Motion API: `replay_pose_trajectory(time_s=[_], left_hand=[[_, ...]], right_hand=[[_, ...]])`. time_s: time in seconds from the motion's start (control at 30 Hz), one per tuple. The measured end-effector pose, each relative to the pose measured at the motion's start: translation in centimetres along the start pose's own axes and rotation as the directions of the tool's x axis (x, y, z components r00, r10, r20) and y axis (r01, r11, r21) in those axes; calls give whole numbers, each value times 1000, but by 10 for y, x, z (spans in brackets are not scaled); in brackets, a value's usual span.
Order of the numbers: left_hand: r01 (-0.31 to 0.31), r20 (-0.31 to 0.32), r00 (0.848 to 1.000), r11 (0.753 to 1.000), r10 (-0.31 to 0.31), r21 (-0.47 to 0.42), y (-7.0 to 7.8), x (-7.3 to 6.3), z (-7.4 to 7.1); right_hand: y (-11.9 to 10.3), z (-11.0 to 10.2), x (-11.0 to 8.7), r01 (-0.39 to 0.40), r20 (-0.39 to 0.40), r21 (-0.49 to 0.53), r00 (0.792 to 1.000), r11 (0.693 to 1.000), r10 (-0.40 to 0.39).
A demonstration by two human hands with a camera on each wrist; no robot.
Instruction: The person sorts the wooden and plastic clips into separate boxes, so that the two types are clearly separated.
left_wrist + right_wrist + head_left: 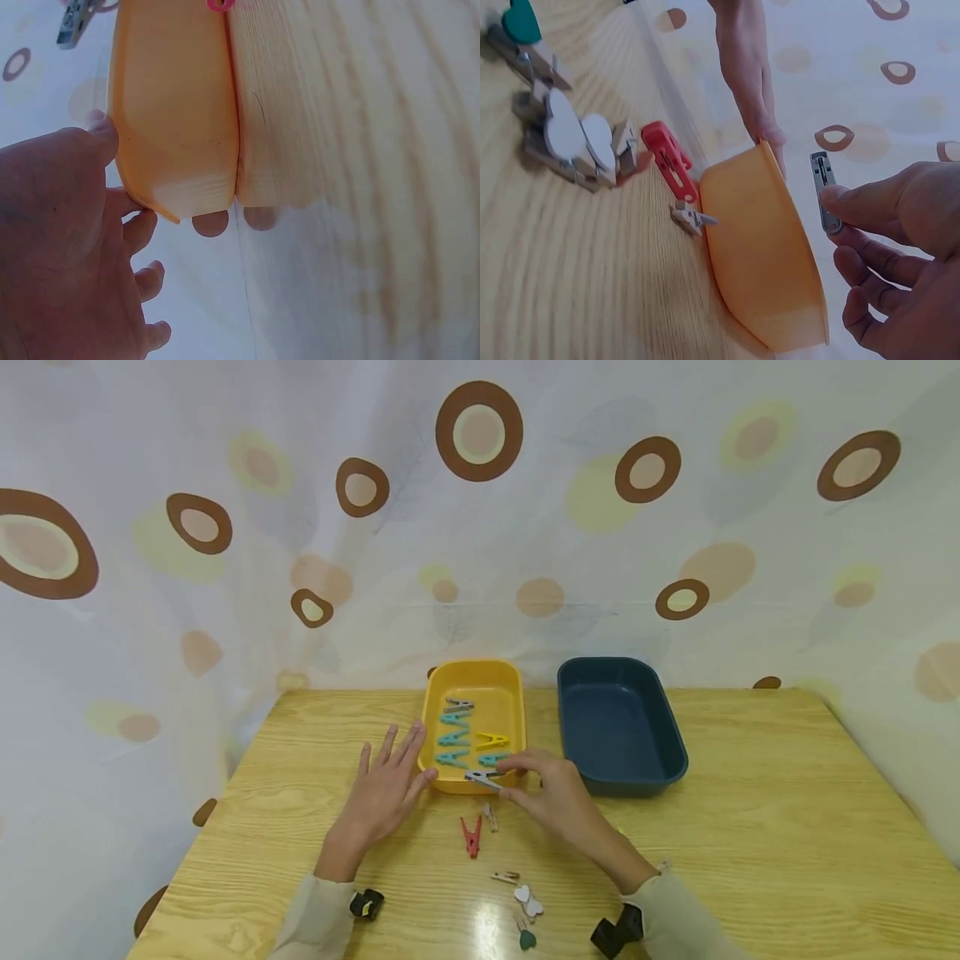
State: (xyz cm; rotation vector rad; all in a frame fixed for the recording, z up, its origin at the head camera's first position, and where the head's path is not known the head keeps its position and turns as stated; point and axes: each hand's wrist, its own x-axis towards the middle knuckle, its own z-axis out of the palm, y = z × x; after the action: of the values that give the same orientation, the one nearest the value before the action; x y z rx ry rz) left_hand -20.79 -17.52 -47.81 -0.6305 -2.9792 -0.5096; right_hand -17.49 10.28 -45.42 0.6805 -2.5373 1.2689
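Note:
My right hand [558, 793] pinches a grey clothespin [482, 778] between thumb and fingertips, over the near rim of the yellow tray [489, 693]. In the right wrist view the grey clothespin [823, 169] stands upright above the tray's side. With fingers spread, my left hand [384, 797] touches the tray's left rim; its thumb lies at the near corner. Inside the tray, teal clothespins [453, 739] and one grey clothespin [460, 704] form a column on the left. A yellow clothespin [492, 742] and a teal one [491, 760] lie on the right.
Right of the yellow tray stands a dark blue tray [611, 727]. On the wooden table in front lie a red clothespin [472, 837], small wooden clothespins [491, 818], white heart clothespins [532, 906] and a green heart clothespin [527, 939]. A patterned curtain [480, 543] hangs behind.

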Motion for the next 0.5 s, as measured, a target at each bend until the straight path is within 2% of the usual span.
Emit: replay_pose_trajectory(time_s=[0.5], left_hand=[[3,-4,1000,1000,-3,0,0,-1,1]], right_hand=[[25,-3,27,-37,-5,-47,999,998,37]])
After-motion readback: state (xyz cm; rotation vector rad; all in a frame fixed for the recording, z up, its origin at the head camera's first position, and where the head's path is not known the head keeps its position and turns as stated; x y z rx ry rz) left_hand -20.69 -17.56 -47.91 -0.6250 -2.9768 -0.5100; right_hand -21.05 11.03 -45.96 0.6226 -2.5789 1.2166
